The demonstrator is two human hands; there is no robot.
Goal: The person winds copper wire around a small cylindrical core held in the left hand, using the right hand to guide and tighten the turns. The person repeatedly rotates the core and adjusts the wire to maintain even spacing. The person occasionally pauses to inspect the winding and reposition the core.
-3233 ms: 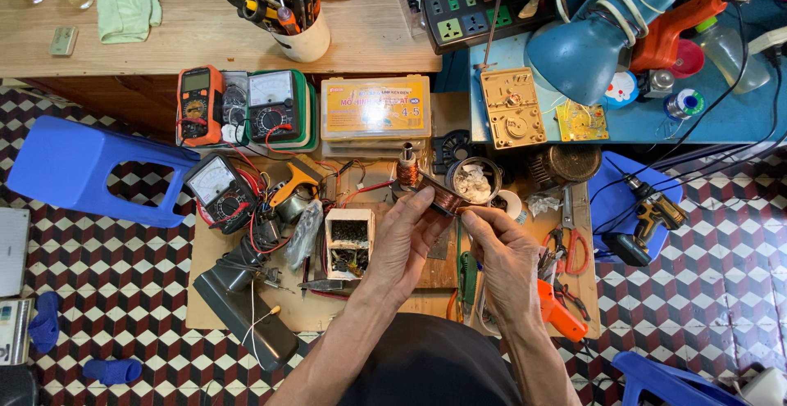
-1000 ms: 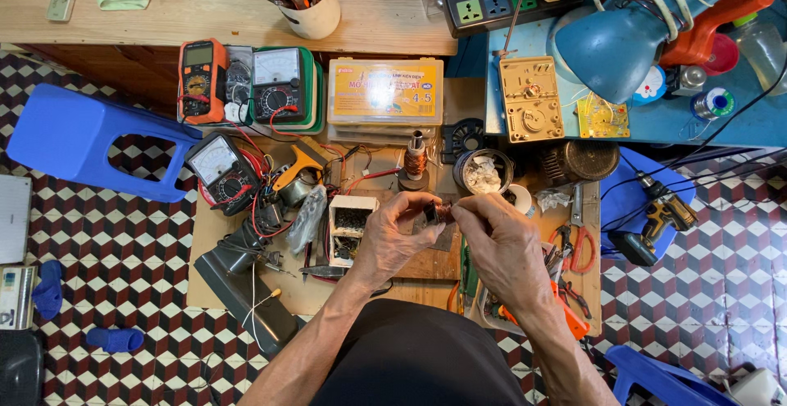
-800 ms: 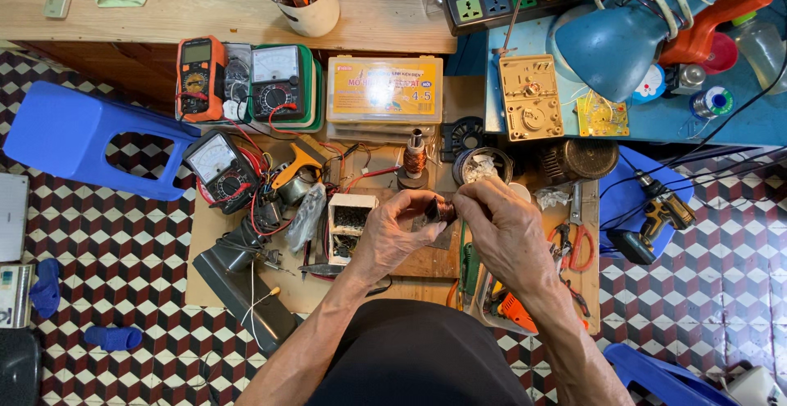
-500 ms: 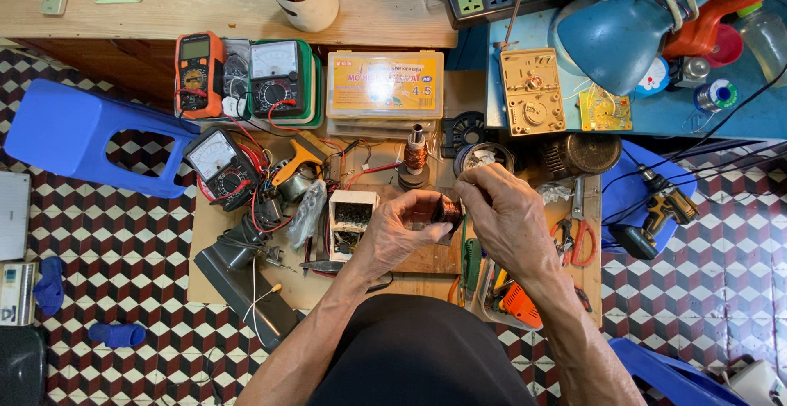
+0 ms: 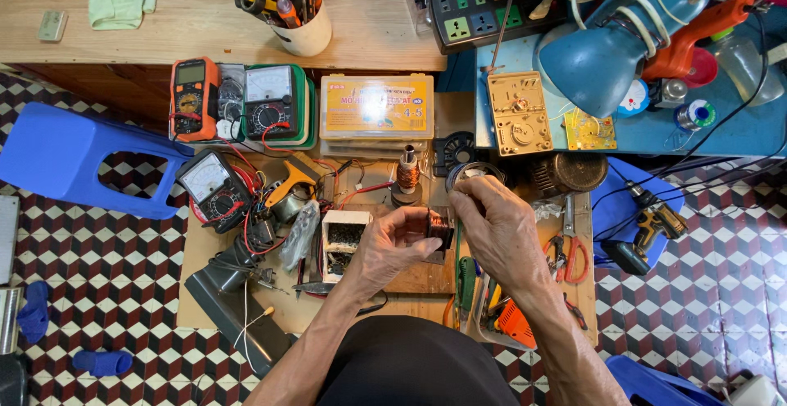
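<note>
So the left hand (image 5: 393,246) is curled around a small copper-wound coil (image 5: 438,226), fingers pinching it from the left side. The right hand (image 5: 500,230) comes in from 3 o'clock with its fingertips pressed together right at the coil's top edge; can't tell if it's gripping a wire end or just touching the winding. The coil looks shiny, reddish-brown, drum shaped, held just above the low wooden tabletop (image 5: 414,279).

At 12 o'clock from the hands a second copper coil (image 5: 407,176) stands upright on a dark base. At 9 o'clock there's a small white open box (image 5: 343,238) of tiny parts, and past it a tangle of red and black leads plus an analog meter (image 5: 209,185). Further out at 11 o'clock, an orange digital meter (image 5: 194,99) and a green-cased analog one (image 5: 270,103), next to a yellow-lidded plastic parts case (image 5: 377,107). At 4 o'clock, red-handled pliers (image 5: 566,254).

At 1 o'clock a blue desk lamp (image 5: 611,45) hangs over a blue surface. The floor (image 5: 98,291) is glossy cube-pattern tile in red, white and black, with a blue plastic stool (image 5: 70,156) tipped over at 9 o'clock.
</note>
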